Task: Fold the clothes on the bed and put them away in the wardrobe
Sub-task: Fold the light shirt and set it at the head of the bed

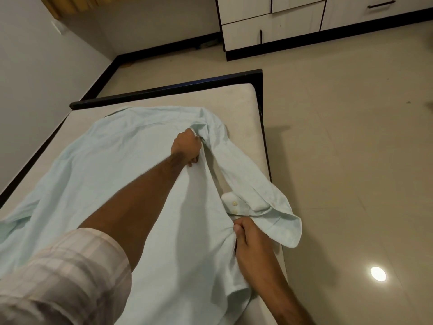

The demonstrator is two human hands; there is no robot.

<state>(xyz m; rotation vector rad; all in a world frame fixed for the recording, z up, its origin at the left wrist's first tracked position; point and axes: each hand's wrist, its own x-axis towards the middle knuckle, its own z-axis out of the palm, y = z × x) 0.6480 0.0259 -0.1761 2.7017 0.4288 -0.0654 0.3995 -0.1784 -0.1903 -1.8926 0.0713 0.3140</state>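
Shirt: pale mint woven cotton, soft and lightly creased, which I see spread flat across most of the bed; one long sleeve trails along the right side, its buttoned cuff showing two small round buttons.
Bed: cream mattress with rounded corners, smooth and slightly worn, set in a thin black frame.
Left hand: my left hand reaches far across the shirt, fingers curled tight round a bunch of fabric near the shoulder.
Right hand: my right hand sits near me at the right edge, pinching gathered cloth just below the cuff.
Hands: well apart, each clamped on the shirt.
Sleeve: my own rolled sleeve, pale plaid weave.
Wardrobe: white wood-grain panels with black trim, far right, slim dark handles.
Floor: glossy beige tiles.
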